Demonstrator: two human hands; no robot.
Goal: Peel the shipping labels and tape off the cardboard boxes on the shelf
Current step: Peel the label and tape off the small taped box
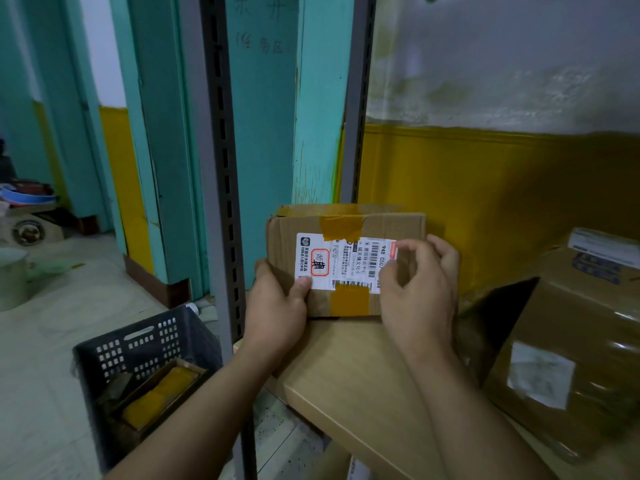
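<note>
**Both hands on the box, label under the fingers**

Here we are at the shelf (349,382), and the box (388,226) is up on its edge at the back left corner of the board, broad face turned toward us, right beside the slotted metal post (221,168). Stuck across that face is the white label (329,261), barcode and red stamp plain to see. One strip of brownish-yellow tape (341,228) comes over the top edge onto the label, and a second strip (350,299) covers its lower edge and runs down to the bottom of the box.

The left hand (277,306) grips the left end of the box, fingers wrapped out of sight behind it, thumb (304,282) pressed flat on the label's lower left corner. The right hand (419,289) is at the other end, fingers (403,249) curled in tight; thumb and fingertips appear to pinch the label's right edge, where it looks slightly raised from the cardboard.

Off to the right on the same shelf sits a second box (588,323), larger, shiny with clear wrap, a pale white patch (540,379) on its near face, well apart from the hands. Behind it all is the wall (485,174), yellow below and grubby white above.

Down on the floor at the lower left stands a dark plastic crate (138,344), with a flat cardboard carton (156,393) lying inside it, yellow tape across its top.
</note>
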